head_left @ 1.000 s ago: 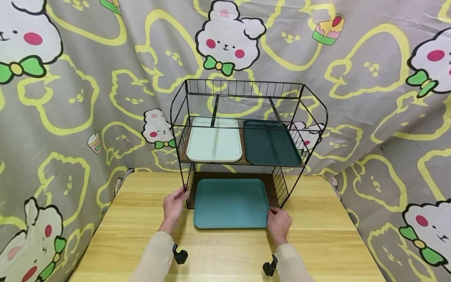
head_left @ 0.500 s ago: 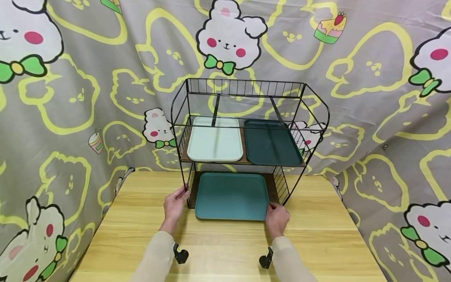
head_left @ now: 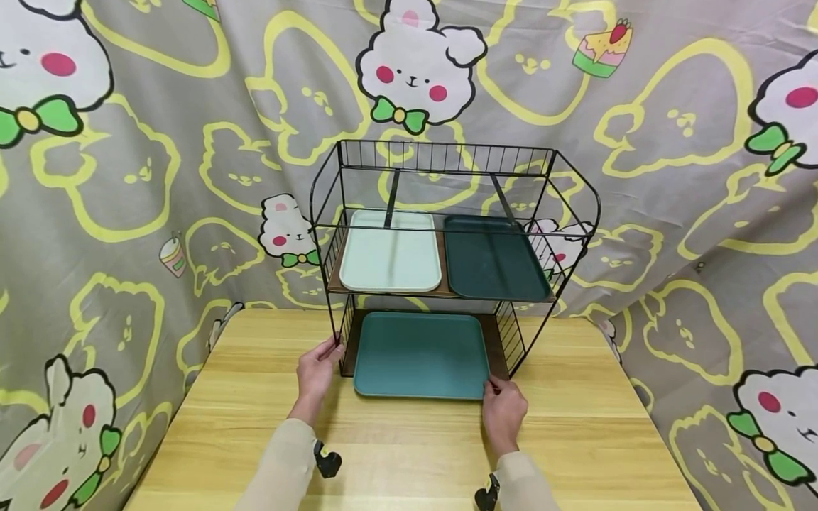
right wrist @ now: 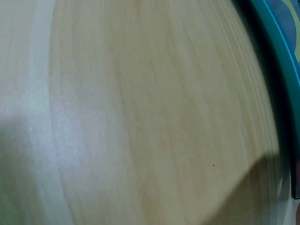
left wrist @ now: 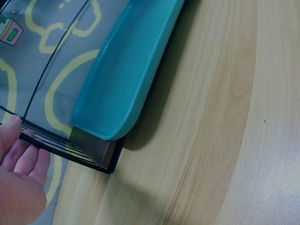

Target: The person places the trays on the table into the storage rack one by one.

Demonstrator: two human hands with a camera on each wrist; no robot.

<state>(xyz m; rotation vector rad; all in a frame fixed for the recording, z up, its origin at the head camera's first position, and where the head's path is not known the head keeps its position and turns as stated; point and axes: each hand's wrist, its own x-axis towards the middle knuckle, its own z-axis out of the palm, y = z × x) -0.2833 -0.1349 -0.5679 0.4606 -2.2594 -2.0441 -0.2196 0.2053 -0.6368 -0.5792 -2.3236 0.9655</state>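
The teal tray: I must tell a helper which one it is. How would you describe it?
Find the black wire rack on the wooden table. The teal tray lies on its bottom shelf, jutting forward. The pale tray and dark green tray sit above.

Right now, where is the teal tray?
In the head view, the teal tray lies on the rack's bottom shelf, its front edge between both hands.

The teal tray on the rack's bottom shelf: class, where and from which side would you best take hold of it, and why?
Probably grip the teal tray by its raised front rim, coming from the table side. That edge overhangs the wire rack, whose upper shelf and side grilles block the other approaches. The right hand is already at the front right corner.
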